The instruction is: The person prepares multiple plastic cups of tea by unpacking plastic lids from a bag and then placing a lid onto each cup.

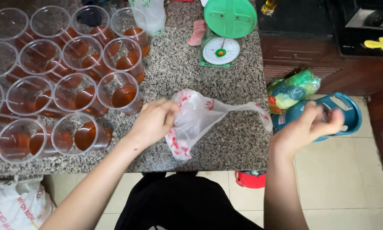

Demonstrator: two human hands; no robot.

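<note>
I note a granite counter (225,136) as my landmark; its left portion carries clear plastic cups (72,81) of amber liquid, several cut off by the frame edge. At the counter's far edge stands a green dial scale (223,34). Near its front edge lies a thin plastic bag (195,121), pinched in my left hand (153,121); one handle stretches toward my right hand (308,127), which is off the counter's right side, blurred, fingers loosely curled; I cannot tell whether it grips the handle.
</note>
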